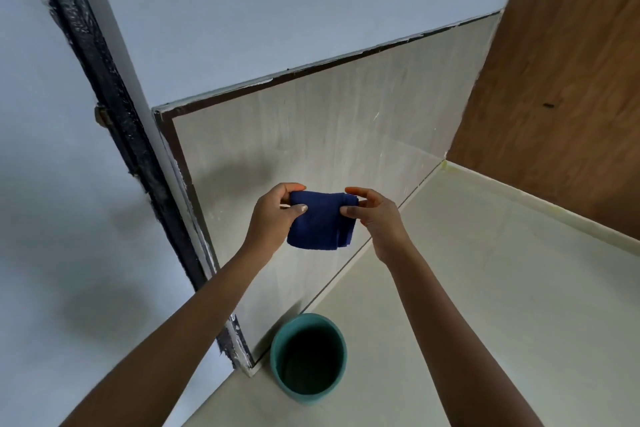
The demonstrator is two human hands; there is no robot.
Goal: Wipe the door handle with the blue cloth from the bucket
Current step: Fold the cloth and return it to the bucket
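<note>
A dark blue cloth (320,222), folded into a small rectangle, hangs in the air between both hands, above the floor. My left hand (273,215) pinches its upper left corner between thumb and fingers. My right hand (374,215) pinches the upper right edge. Below them a teal bucket (277,354) stands on the pale floor against the tiled wall; its inside looks dark. No door handle is in view.
A grey door (52,184) with a black frame edge (114,97) and a small hinge (101,114) fills the left side. A beige tiled wall panel (311,135) stands ahead. A brown wooden panel (561,80) closes the right; pale floor (485,288) stretches below it.
</note>
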